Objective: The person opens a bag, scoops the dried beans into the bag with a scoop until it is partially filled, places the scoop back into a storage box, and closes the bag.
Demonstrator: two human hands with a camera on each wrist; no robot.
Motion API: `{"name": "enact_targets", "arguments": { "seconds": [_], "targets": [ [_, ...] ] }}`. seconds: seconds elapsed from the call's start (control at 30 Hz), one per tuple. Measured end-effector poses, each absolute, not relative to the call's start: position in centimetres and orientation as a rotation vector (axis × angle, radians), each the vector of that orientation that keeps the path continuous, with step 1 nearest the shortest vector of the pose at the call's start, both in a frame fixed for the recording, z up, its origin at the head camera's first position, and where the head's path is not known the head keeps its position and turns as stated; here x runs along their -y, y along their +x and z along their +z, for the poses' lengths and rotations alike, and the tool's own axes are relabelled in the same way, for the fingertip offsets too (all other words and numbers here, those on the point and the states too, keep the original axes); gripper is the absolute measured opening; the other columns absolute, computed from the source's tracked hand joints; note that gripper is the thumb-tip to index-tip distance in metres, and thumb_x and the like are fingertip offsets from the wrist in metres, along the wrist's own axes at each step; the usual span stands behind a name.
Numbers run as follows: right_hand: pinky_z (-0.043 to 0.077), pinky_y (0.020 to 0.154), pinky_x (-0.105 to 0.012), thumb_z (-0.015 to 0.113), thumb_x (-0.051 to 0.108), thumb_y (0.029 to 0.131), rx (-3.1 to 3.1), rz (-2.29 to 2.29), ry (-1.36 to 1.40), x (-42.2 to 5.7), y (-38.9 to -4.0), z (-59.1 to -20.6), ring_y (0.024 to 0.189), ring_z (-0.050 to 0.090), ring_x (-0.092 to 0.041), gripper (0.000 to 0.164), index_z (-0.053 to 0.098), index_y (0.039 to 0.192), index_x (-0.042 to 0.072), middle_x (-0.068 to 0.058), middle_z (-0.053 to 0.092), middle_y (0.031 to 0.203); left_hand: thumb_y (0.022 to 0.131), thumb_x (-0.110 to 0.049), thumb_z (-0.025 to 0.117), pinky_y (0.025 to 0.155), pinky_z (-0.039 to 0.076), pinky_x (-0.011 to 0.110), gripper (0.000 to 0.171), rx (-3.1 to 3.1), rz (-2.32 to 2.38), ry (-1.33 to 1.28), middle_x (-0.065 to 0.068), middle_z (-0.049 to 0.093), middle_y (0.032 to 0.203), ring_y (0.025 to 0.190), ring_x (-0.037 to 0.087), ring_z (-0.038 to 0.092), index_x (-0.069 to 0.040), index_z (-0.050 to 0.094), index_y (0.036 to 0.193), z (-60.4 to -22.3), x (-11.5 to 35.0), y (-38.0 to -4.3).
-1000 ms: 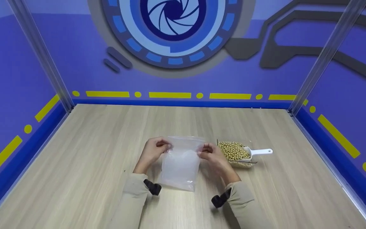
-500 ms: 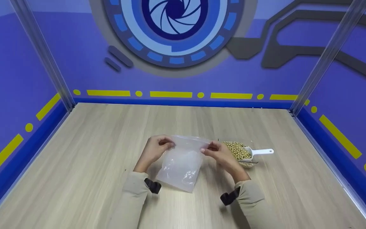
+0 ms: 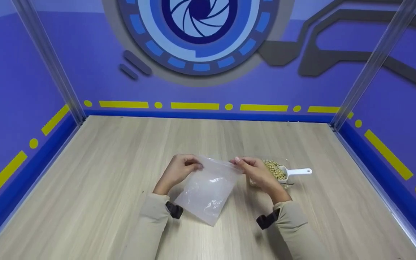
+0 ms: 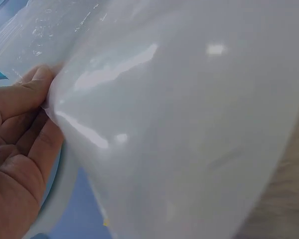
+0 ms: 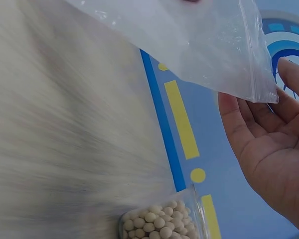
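A translucent zip-top plastic bag (image 3: 208,191) hangs tilted between the two hands, its lower corner toward the person. The left hand (image 3: 178,171) pinches its upper left edge between thumb and fingers; in the left wrist view the film bulges beside that thumb (image 4: 32,92). At the upper right corner is the right hand (image 3: 260,175). In the right wrist view, the fingers (image 5: 231,112) of this hand lie behind the bag's corner, near the zip strip (image 5: 256,55), while its thumb (image 5: 291,74) stands off from the film.
Right of the bag sits a clear container (image 3: 288,185) of round, pale yellow beans (image 3: 274,169), partly hidden by the right hand. A white scoop (image 3: 300,172) lies in the beans, handle pointing right. Blue patterned panels (image 3: 200,90) enclose the wooden table (image 3: 121,151) at back and sides.
The right hand has shifted right along the bag's top to its corner, and its thumb has lifted. The bag has tilted, its bottom swinging left. The left hand has edged slightly right, still pinching.
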State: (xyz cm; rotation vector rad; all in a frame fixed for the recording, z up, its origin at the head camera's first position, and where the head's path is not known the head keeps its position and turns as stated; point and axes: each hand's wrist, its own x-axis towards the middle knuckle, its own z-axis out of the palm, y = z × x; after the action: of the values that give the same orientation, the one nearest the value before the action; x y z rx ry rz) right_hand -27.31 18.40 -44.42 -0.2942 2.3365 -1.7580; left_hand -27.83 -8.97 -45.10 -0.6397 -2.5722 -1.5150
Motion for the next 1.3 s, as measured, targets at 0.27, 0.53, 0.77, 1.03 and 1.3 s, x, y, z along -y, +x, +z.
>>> {"name": "enact_targets", "arguments": {
  "seconds": [0.27,0.53,0.77,1.03,1.3],
  "targets": [
    [0.046,0.096,-0.031,0.063,0.035,0.092,-2.363,-1.673,-0.383,-18.5,-27.3,-43.8,0.102,0.064,-0.013,0.041,0.069,0.115,0.002,-0.01,0.071,0.112,0.086,-0.008,0.069,0.072,0.052,0.023,0.006,2.567,-1.519,-0.695,0.005,0.073,0.088,0.08,0.014,0.066,-0.008,0.075,0.088,-44.8,8.6,-27.9],
    [0.05,0.092,-0.032,0.068,0.038,0.087,-2.452,-1.529,-0.466,-18.3,-27.1,-43.7,0.107,0.062,-0.019,0.041,0.071,0.114,0.007,-0.009,0.069,0.115,0.086,-0.008,0.069,0.07,0.05,0.02,0.006,2.562,-1.515,-0.711,0.006,0.073,0.089,0.077,0.011,0.062,-0.007,0.074,0.089,-45.1,8.5,-28.0],
    [0.051,0.083,-0.026,0.067,0.035,0.089,-2.454,-1.511,-0.519,-18.2,-27.0,-43.9,0.098,0.064,-0.015,0.038,0.072,0.112,0.005,-0.012,0.069,0.113,0.089,-0.011,0.066,0.072,0.05,0.023,0.01,2.576,-1.495,-0.693,0.007,0.073,0.093,0.08,0.013,0.063,-0.007,0.074,0.094,-45.2,8.5,-27.9],
    [0.053,0.071,-0.021,0.066,0.021,0.091,-2.383,-1.526,-0.636,-18.1,-26.9,-44.2,0.08,0.065,-0.007,0.029,0.071,0.106,-0.004,-0.013,0.073,0.096,0.089,-0.01,0.066,0.071,0.049,0.022,0.01,2.587,-1.48,-0.682,0.006,0.072,0.092,0.079,0.012,0.061,-0.006,0.074,0.094,-45.3,8.3,-27.9],
    [0.049,0.07,-0.019,0.065,0.014,0.091,-2.417,-1.575,-0.577,-17.8,-27.0,-44.7,0.08,0.06,-0.007,0.024,0.072,0.103,-0.005,-0.015,0.072,0.097,0.092,-0.017,0.064,0.084,0.053,0.037,0.025,2.543,-1.465,-0.657,0.009,0.068,0.107,0.095,0.022,0.064,-0.005,0.067,0.113,-45.4,8.0,-27.8]
  ]
}}
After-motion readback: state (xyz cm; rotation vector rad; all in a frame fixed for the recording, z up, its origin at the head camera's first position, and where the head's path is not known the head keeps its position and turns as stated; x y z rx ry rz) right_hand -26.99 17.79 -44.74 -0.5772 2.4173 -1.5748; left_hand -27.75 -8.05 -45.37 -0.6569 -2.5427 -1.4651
